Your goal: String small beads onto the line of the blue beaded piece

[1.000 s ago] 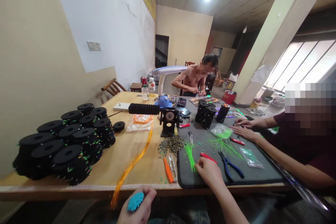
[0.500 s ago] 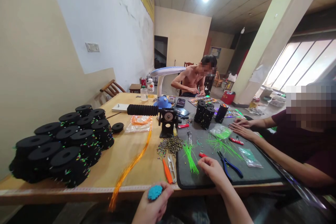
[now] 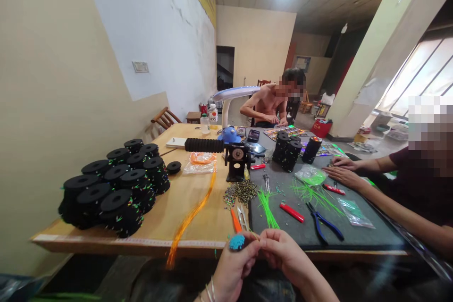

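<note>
Pale smooth wooden table [image 3: 198, 198], soft-looking grey mat [image 3: 305, 232] spread over its right side. Left hand [image 3: 235, 266] and right hand [image 3: 285, 255] met at the fingertips by the near edge; right looked pinched on a thin strand [image 3: 252, 233], left's grip on it couldn't be told. Knobbly blue clump [image 3: 237, 243] sat against left thumb and forefinger. Slick green strands [image 3: 267, 208] lay just beyond, nearer the right, long axis pointing away.

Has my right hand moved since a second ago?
Yes. Judged against the red lighter, your right hand has moved left and toward you, meeting your left hand.
</note>
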The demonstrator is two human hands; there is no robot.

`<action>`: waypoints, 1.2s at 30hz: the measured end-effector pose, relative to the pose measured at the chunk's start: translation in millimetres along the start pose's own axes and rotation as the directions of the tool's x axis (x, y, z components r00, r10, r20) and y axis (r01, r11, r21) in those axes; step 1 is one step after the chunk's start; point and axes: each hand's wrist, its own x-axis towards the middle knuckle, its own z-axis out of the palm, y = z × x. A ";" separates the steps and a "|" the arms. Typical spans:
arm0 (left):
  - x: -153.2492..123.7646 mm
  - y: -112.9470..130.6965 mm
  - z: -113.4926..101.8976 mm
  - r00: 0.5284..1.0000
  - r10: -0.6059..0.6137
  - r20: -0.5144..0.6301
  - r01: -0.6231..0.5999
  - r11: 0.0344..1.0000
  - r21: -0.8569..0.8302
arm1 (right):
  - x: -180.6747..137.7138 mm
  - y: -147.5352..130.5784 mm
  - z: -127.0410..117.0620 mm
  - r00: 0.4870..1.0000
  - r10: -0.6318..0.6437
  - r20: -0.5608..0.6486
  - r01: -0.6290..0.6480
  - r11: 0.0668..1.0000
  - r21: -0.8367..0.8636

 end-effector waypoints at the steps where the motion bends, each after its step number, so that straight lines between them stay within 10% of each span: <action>1: -0.8 0.5 -1.2 1.000 0.001 -0.005 -0.001 1.000 0.000 | 1.4 1.8 0.4 1.000 0.003 0.008 -0.004 1.000 0.002; 9: -4.1 0.5 -14.6 0.998 -0.014 -0.063 0.014 1.000 -0.012 | 3.2 9.9 11.9 0.999 0.029 0.033 -0.028 0.999 -0.044; 13: -1.1 2.9 -22.7 0.991 -0.020 -0.136 0.012 0.998 -0.063 | 7.0 3.0 -4.1 0.986 -0.130 -0.104 0.085 0.929 -0.359; 18: -0.3 18.0 -25.8 0.977 -0.052 -0.207 0.014 0.983 -0.181 | 9.3 -18.3 -65.0 0.698 -0.690 -0.188 0.002 0.265 -0.964; 21: -1.6 22.7 -24.9 0.975 -0.036 -0.221 -0.011 0.977 -0.212 | 17.0 -23.4 -95.6 0.736 -0.663 -0.137 -0.218 -0.041 -0.975; 24: 0.0 20.8 -25.9 0.970 -0.033 -0.239 -0.025 0.971 -0.236 | 27.2 -24.4 -108.8 0.772 -0.629 -0.095 -0.229 -0.136 -0.964; 27: 3.9 17.3 -28.6 0.964 -0.034 -0.263 -0.037 0.965 -0.260 | 29.3 -22.7 -104.8 0.719 -0.687 -0.099 -0.182 -0.049 -0.982; 30: 7.6 18.5 -29.5 0.959 -0.053 -0.279 -0.027 0.961 -0.275 | 24.0 -11.8 -81.5 0.676 -0.710 -0.197 0.018 0.283 -0.959; 34: 7.5 27.8 -24.8 0.942 -0.103 -0.319 -0.005 0.948 -0.319 | 20.4 16.4 -26.5 0.872 -0.430 -0.232 0.279 0.828 -0.486; 36: 5.2 32.5 -22.3 0.940 -0.118 -0.321 0.005 0.944 -0.331 | 21.0 28.4 -0.1 0.936 -0.298 -0.187 0.250 0.937 -0.244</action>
